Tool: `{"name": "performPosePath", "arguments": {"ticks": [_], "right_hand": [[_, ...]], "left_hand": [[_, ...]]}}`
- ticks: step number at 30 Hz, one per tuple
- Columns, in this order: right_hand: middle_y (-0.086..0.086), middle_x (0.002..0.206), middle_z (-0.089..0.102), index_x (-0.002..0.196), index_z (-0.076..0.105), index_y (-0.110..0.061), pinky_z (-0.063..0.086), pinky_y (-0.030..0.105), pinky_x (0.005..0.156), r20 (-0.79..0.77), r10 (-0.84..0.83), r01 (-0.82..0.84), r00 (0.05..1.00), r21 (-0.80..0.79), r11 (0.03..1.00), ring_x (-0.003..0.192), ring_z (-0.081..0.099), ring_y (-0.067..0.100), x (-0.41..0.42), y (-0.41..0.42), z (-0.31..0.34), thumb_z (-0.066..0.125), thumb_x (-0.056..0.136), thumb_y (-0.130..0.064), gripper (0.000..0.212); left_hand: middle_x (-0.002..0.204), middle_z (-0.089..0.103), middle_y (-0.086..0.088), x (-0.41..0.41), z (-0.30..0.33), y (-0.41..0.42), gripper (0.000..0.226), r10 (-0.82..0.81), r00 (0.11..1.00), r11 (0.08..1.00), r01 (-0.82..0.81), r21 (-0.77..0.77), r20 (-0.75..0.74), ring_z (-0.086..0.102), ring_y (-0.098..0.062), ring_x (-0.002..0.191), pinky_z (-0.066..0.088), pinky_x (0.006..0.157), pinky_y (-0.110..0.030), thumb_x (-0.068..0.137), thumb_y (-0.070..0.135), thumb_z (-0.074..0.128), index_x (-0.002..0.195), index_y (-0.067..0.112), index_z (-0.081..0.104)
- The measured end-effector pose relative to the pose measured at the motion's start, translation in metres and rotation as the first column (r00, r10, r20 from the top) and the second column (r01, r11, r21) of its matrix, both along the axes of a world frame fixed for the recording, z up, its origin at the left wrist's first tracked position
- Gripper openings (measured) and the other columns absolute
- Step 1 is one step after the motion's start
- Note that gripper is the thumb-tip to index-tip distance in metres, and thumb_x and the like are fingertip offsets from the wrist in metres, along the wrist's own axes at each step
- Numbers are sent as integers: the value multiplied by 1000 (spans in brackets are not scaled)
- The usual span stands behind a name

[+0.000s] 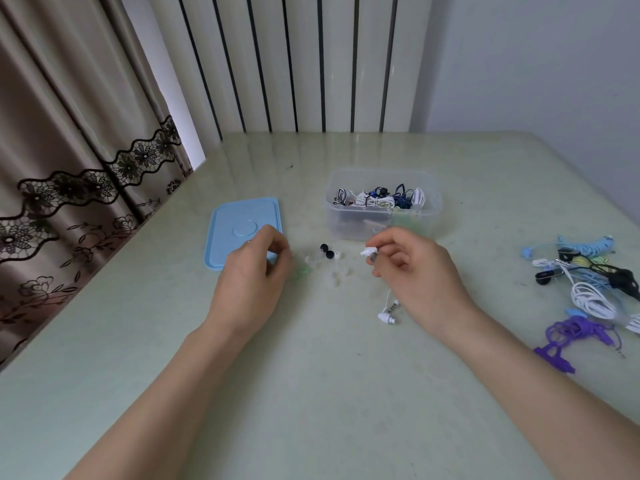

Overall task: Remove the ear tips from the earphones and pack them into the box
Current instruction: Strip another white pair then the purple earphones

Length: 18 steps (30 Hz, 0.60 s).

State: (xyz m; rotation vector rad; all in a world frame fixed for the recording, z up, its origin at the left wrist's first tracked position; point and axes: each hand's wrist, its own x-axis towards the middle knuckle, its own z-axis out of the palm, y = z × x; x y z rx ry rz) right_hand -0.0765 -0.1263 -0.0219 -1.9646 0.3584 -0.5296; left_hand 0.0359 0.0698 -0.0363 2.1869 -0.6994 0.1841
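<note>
My right hand (pixel 412 268) pinches a white earbud (pixel 368 251) between thumb and fingers, its bare nozzle pointing left. The second white earbud (pixel 387 316) of that pair lies on the table below the hand with its thin cable. My left hand (pixel 256 275) hovers with fingers curled just left of the loose ear tips; what it holds, if anything, is hidden. Several loose ear tips lie between the hands: two black ones (pixel 327 251), a white one (pixel 337 255), clear ones (pixel 337 277) and a green one (pixel 304 270). The clear plastic box (pixel 382 202) behind holds several coiled earphones.
The box's light blue lid (pixel 239 226) lies flat left of the box, partly under my left hand. A heap of coiled earphones, blue, white, black and purple (pixel 585 289), sits at the table's right edge. Curtains hang on the left beyond the table edge.
</note>
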Motion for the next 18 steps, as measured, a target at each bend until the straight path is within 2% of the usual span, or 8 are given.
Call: {"name": "performPosePath", "arguments": {"ticks": [2,4,6,9,12,16,18], "right_hand": [[0,76,65,92,68,-20,54,32,48,44,-16,17,999,-19,1000,69,59,25,-1,6,-4,61,93,-10,13],[-3,75,61,91,67,-19,52,28,38,68,-17,20,998,-39,999,66,50,24,-2,9,-7,59,93,-6,15],[-4,75,60,91,67,-18,49,23,37,87,-24,31,996,-85,996,66,49,23,-3,9,-7,58,93,-5,16],[-4,76,59,91,66,-16,50,32,33,98,3,4,995,-69,998,65,48,26,-5,7,-7,58,93,-5,15],[-2,74,58,90,66,-16,50,36,32,99,12,-5,995,-66,998,63,46,27,-4,5,-9,57,93,-4,15],[0,75,63,93,67,-17,50,22,41,156,-33,51,987,-112,992,65,56,28,-2,3,-10,57,92,0,19],[2,76,65,93,67,-17,50,23,45,173,-42,60,984,-105,993,66,60,29,-1,2,-11,56,91,0,21]], "left_hand": [[75,61,22,-2,6,-12,9,-67,998,997,67,-42,10,49,-12,54,35,50,-17,99,15,58,95,22,55],[89,61,15,-2,9,-26,11,-153,985,988,154,-2,76,52,-14,61,40,58,-21,98,15,59,99,26,59],[95,58,13,2,9,-38,12,-210,965,973,191,125,159,51,-13,65,45,64,-28,96,18,61,101,28,64],[103,58,9,9,13,-49,14,-234,948,936,159,314,218,52,-15,74,49,66,-33,96,23,61,108,27,69],[106,60,7,13,17,-55,17,-276,931,894,158,418,238,60,-23,83,51,67,-35,97,25,60,110,26,71],[99,57,4,15,20,-57,13,-306,920,860,157,485,246,59,-28,80,52,66,-39,97,22,58,99,22,71],[99,56,3,14,21,-58,13,-298,921,861,145,488,252,57,-28,78,52,66,-41,97,21,57,98,21,70]]}}
